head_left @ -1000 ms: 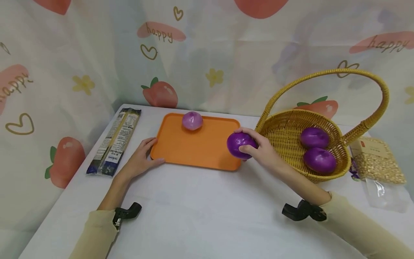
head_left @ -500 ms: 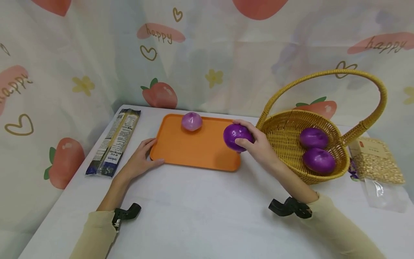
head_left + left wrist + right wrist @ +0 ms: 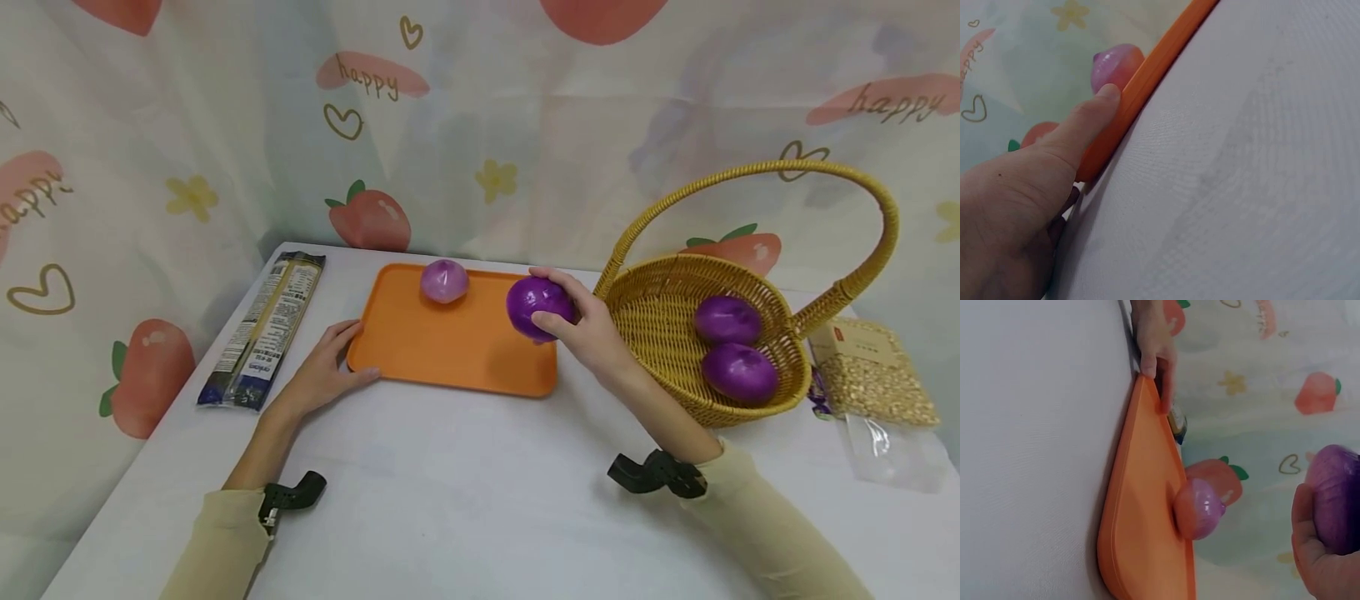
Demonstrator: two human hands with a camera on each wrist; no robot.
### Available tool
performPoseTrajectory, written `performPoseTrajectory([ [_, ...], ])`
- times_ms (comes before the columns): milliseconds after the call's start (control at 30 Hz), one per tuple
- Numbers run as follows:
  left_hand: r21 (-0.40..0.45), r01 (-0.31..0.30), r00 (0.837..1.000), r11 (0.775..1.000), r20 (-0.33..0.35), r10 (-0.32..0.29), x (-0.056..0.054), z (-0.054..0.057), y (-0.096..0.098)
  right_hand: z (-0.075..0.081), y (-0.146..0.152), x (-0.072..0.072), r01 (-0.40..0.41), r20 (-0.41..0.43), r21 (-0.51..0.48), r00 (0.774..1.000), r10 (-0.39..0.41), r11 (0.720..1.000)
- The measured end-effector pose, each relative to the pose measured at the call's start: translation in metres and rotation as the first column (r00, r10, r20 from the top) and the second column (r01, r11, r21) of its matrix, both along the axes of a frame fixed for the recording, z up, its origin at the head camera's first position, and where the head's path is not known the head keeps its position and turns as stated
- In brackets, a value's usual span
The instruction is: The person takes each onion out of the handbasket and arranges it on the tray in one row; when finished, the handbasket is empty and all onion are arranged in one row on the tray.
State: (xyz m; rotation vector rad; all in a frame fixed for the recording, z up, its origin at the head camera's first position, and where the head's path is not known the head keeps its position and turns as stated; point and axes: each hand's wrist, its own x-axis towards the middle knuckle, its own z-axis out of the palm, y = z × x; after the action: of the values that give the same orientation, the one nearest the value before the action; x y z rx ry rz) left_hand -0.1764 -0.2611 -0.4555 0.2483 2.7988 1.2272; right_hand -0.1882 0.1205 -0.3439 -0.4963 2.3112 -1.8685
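While above tray (image 3: 435, 346), dark-purple onion (image 3: 527, 307) in right hand (image 3: 591, 332).

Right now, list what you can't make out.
Head view: right side of the held onion, behind the right hand.
Head view: small print on the long packet and grain bag, too small to read.
Left wrist view: bottom of the pale onion, behind the tray and left hand.
Right wrist view: rest of the held onion, cut off by the right edge.

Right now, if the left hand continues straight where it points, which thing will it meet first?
The orange tray: the left hand touches its near left corner. Beyond, the pale purple onion may be next, but depth is unclear.
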Motion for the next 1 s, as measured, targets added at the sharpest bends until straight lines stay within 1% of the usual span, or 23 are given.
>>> performPoseTrajectory([
  [200, 0.005, 0.008, 1.000, 1.000, 0.004, -0.008, 0.000, 0.000, 0.000, 0.002, -0.003, -0.004, 0.013, 0.035, -0.012, 0.999, -0.012, 1.000],
  [433, 0.008, 0.002, 1.000, 1.000, 0.004, -0.002, 0.000, 0.000, -0.001, 0.002, -0.009, -0.010, 0.052, 0.028, -0.002, 0.998, -0.052, 0.999],
  [533, 0.001, 0.007, 1.000, 1.000, 0.005, -0.007, -0.001, 0.000, 0.000, 0.000, -0.010, -0.013, 0.058, 0.021, -0.002, 0.998, -0.058, 0.998],
  [700, 0.000, 0.008, 1.000, 1.000, 0.004, -0.008, -0.001, 0.000, 0.000, -0.004, -0.011, -0.017, 0.089, 0.008, 0.025, 0.996, -0.089, 0.996],
  [1000, 0.013, 0.008, 1.000, 1.000, -0.002, -0.008, 0.000, 0.001, -0.001, -0.010, -0.013, -0.025, 0.139, 0.036, 0.031, 0.989, -0.140, 0.990],
])
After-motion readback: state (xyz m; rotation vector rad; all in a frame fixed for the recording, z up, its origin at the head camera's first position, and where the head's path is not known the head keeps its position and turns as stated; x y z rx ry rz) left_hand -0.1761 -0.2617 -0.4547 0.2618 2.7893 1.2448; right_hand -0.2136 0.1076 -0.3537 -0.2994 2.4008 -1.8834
